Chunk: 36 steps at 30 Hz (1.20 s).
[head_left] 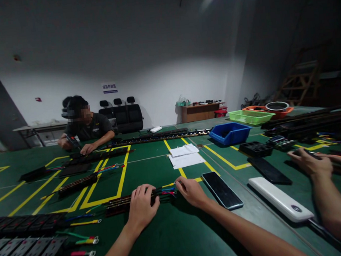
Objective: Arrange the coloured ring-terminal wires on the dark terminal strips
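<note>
A long black power strip module (120, 204) with coloured wires lies on the green table (175, 240) in front of me. My left hand (142, 206) rests over its right end, fingers curled down on it. My right hand (191, 191) pinches the bundle of coloured wires (168, 191) coming out of that end. A smartphone (221, 189) lies face up just right of my right hand.
More black socket strips (21, 239) with loose wires lie at the near left. A white power bank (280, 198) and a second phone (269, 170) sit to the right, beside another person's hands (311, 162). A seated person (86, 126) works across the table. Blue bin (229, 132), green tray (250, 116), papers (185, 155) stand farther back.
</note>
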Each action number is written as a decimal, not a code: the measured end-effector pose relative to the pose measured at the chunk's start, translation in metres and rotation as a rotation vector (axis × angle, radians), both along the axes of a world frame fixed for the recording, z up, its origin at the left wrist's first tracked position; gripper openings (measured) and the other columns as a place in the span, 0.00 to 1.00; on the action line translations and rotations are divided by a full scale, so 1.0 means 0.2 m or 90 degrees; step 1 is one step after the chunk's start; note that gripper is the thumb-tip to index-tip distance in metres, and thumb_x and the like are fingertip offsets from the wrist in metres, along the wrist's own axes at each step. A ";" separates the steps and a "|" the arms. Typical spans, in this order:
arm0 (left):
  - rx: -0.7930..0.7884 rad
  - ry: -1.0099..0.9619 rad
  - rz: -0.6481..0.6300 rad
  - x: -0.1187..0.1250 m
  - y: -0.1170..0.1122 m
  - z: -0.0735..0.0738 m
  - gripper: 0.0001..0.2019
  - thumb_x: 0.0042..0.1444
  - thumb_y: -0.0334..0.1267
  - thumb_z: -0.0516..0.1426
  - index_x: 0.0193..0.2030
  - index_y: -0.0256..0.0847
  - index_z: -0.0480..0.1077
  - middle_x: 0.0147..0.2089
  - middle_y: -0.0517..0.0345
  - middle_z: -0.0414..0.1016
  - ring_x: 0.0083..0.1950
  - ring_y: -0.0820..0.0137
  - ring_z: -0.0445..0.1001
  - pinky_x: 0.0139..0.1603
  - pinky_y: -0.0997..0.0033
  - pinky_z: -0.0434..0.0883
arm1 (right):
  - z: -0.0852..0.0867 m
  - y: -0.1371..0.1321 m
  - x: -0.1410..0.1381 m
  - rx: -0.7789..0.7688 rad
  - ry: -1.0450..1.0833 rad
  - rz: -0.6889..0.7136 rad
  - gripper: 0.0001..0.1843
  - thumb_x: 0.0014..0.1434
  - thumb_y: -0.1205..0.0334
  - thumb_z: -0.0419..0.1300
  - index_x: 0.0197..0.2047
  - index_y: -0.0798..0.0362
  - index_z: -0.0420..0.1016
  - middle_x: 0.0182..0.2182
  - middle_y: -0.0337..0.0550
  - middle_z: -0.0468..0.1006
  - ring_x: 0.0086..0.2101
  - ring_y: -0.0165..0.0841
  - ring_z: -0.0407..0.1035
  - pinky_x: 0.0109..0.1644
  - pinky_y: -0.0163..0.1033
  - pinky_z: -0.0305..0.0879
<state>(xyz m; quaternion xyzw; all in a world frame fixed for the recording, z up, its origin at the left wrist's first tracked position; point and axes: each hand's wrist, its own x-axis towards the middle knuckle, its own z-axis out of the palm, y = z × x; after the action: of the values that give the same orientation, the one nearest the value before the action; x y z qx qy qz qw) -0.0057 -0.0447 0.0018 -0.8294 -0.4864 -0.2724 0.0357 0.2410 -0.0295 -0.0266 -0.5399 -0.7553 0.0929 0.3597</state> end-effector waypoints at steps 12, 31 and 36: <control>-0.017 -0.019 -0.003 0.00 -0.01 0.00 0.09 0.64 0.38 0.57 0.50 0.42 0.72 0.50 0.52 0.75 0.53 0.58 0.73 0.55 0.54 0.68 | -0.02 0.00 0.01 -0.003 -0.031 -0.028 0.19 0.72 0.54 0.48 0.38 0.51 0.77 0.30 0.44 0.81 0.32 0.36 0.75 0.35 0.35 0.56; -0.002 -0.048 -0.001 0.02 -0.03 -0.01 0.12 0.70 0.41 0.50 0.47 0.42 0.73 0.49 0.52 0.76 0.52 0.59 0.73 0.57 0.51 0.67 | -0.02 -0.03 0.01 -0.010 -0.050 -0.021 0.20 0.72 0.51 0.46 0.40 0.50 0.76 0.30 0.44 0.81 0.31 0.38 0.75 0.35 0.37 0.58; -0.012 -0.042 0.005 0.02 -0.03 -0.02 0.11 0.69 0.41 0.51 0.49 0.42 0.73 0.50 0.51 0.76 0.53 0.59 0.73 0.58 0.51 0.67 | -0.02 -0.04 0.02 -0.029 -0.026 -0.007 0.20 0.72 0.50 0.46 0.42 0.50 0.75 0.29 0.44 0.80 0.30 0.39 0.74 0.35 0.38 0.58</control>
<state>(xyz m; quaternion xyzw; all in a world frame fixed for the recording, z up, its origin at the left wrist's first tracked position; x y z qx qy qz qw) -0.0013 -0.0509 -0.0013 -0.8185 -0.4930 -0.2946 0.0127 0.2441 -0.0370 -0.0312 -0.5540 -0.7571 0.0966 0.3324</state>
